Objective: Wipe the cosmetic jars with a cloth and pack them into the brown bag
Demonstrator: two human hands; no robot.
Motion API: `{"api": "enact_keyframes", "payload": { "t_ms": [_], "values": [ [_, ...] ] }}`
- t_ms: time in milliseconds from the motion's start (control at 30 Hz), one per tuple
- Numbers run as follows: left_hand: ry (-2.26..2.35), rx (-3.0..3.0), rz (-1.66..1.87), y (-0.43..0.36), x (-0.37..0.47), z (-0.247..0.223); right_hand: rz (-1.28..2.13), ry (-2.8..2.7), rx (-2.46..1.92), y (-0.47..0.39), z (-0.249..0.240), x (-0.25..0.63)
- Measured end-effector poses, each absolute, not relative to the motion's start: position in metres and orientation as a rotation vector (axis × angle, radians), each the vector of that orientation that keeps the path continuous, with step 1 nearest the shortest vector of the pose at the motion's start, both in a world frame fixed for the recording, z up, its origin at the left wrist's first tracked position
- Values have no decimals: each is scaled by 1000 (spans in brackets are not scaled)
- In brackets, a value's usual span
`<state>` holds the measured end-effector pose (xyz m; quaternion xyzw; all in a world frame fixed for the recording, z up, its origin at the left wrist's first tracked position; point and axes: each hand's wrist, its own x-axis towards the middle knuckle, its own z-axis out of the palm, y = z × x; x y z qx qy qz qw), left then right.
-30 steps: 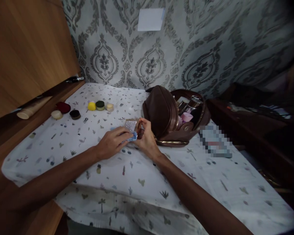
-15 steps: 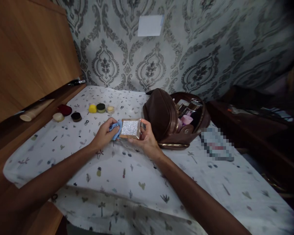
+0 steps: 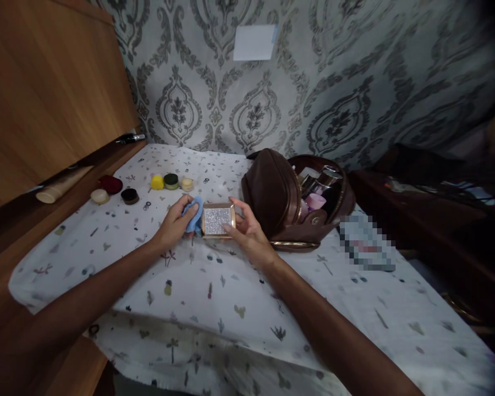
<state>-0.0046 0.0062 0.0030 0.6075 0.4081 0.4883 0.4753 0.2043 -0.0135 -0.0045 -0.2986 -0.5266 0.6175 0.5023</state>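
Note:
A gold-edged compact case (image 3: 216, 220) with a glittery silver top is held above the printed cloth in my right hand (image 3: 249, 231). The thumb of that hand lies on the glittery face, and the fingers grip the right side. My left hand (image 3: 176, 223) is closed on a crumpled blue cloth (image 3: 194, 213), which meets the left edge of the compact. Just to the right of the compact stands a brown makeup bag (image 3: 272, 198), unzipped, with a pink item (image 3: 315, 202) and several other cosmetics inside.
Left on the white printed cloth (image 3: 190, 291) are a yellow item (image 3: 157, 182), several small jars (image 3: 171, 181) and a dark red case (image 3: 110, 185). A beige tube (image 3: 61, 186) lies along the wooden ledge. A pixelated packet (image 3: 367, 242) is right of the bag.
The compact has tilted and dropped slightly in my right hand, whose thumb has moved onto its glittery face. The blue cloth has shifted a little along the left edge.

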Motion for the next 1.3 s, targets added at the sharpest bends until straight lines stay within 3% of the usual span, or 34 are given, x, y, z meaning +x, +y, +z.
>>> {"api": "enact_keyframes", "payload": {
  "t_ms": [267, 533, 767, 1000, 1300],
  "values": [
    [1021, 1420, 1253, 7, -6, 6, 977, -1733, -831, -15, -10, 207],
    [1048, 2306, 1457, -6, -1, 12, 597, -1984, -891, -22, -11, 207],
    [1106, 2207, 1413, -5, 0, 13, 813, -1694, -936, -21, -5, 202],
    [1050, 1684, 1293, -2, 1, 8, 1450, -1186, -809, -20, -6, 193],
    [1097, 1972, 1167, -14, 5, 9, 1641, -729, -734, -8, -13, 199]
  ]
}}
